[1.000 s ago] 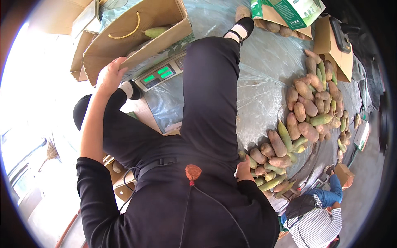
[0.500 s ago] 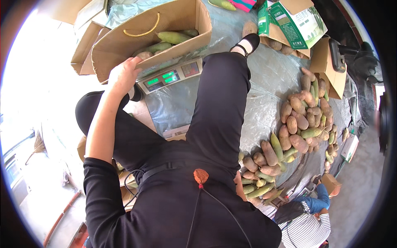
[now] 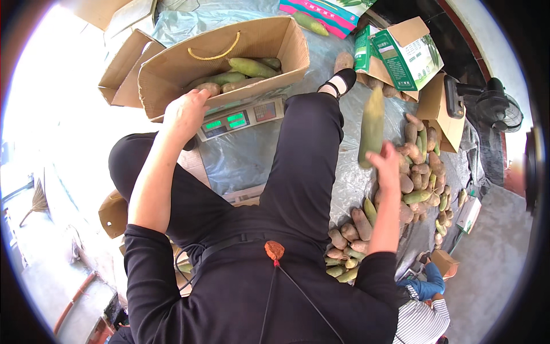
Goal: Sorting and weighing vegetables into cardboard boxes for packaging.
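My left hand (image 3: 184,114) grips the front edge of an open cardboard box (image 3: 172,71) with a yellow cord handle. Inside it lie several long green radishes (image 3: 252,67) and brownish roots (image 3: 209,89). Beneath the box is a digital scale (image 3: 238,119) with lit green displays. Out to the right, my right hand (image 3: 387,166) is closed around the lower end of a large, pale green radish (image 3: 373,123), which stands nearly upright in the view and is slightly blurred. Under that arm spreads a heap of reddish-brown oblong roots (image 3: 361,223) and green radishes.
A green-and-white carton (image 3: 409,54) lies open at the upper right beside another brown box (image 3: 441,112) and a black fan (image 3: 498,109). A pink-and-teal carton (image 3: 326,14) is at the top. At lower right sits another person (image 3: 421,321) in stripes. Plastic sheeting (image 3: 235,163) covers the floor.
My right hand has come into view over the heap, holding up a green radish. My left hand stays on the box edge. The view has shifted slightly.
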Demonstrator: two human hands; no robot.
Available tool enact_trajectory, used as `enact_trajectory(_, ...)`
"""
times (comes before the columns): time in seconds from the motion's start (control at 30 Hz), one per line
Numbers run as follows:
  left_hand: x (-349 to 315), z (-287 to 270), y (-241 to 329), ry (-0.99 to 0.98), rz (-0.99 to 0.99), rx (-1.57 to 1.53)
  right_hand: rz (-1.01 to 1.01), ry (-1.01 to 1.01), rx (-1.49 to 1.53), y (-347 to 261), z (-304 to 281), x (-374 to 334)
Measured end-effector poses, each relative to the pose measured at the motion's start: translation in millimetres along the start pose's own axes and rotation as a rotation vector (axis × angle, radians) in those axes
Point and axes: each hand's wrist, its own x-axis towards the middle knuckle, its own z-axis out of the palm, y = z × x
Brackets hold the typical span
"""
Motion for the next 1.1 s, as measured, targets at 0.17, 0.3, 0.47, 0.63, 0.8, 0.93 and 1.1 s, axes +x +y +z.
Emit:
enact_trajectory(0.17,-1.0,0.6,-0.2,0.021,0.013,-0.016,-0.497,-0.186,-0.086,-126.7,38.5,53.8)
enact_trajectory(0.3,-0.5,-2.6,1.2,-0.003,0.007,-0.019,-0.866,-0.096,-0.479,-190.4,90.8,72.6)
enact_trajectory(0.47,2.4,-5.0,4.4,-0.037,0.002,0.006,-1.098,-0.065,-0.855,-217.1,156.9,82.5)
enact_trajectory(0.63,4.4,-1.6,1.2,-0.038,0.025,0.024,-0.989,-0.066,-0.688,-183.3,168.1,95.5)
enact_trajectory(0.8,0.2,0.7,-8.6,-0.016,0.008,0.052,-0.615,0.013,-0.075,-121.9,107.8,86.3)
enact_trajectory(0.93,-2.1,-1.2,-8.0,-0.011,0.011,0.029,-0.329,0.125,-0.086,14.0,56.8,72.4)
enact_trajectory(1.1,2.0,1.2,-9.9,0.033,0.032,-0.013,0.103,0.077,-0.301,189.5,38.9,-28.4)
